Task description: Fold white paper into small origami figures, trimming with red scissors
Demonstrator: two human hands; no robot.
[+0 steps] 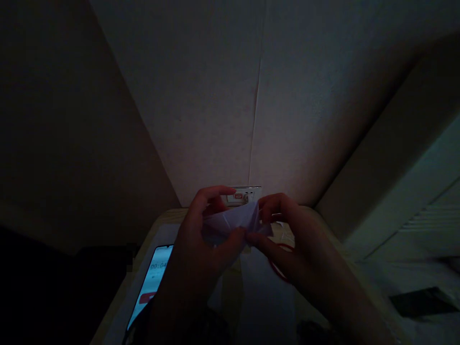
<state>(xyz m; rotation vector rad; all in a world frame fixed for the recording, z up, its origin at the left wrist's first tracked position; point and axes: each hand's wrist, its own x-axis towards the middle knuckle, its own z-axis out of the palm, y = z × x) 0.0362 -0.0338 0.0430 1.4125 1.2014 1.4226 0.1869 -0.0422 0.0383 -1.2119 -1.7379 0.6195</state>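
The room is very dark. My left hand (201,249) and my right hand (287,239) meet in the lower middle of the view, both pinched on a small folded piece of pale paper (235,221) held above a light table (163,223). The left thumb and fingers close on the paper's left side. The right fingers grip its right edge. A thin red band (278,270) loops around my right hand.
A lit phone (153,282) with a timer on its screen lies on the table at lower left. A wall socket plate (244,194) sits on the wall behind my hands. A dark flat object (420,301) lies at lower right.
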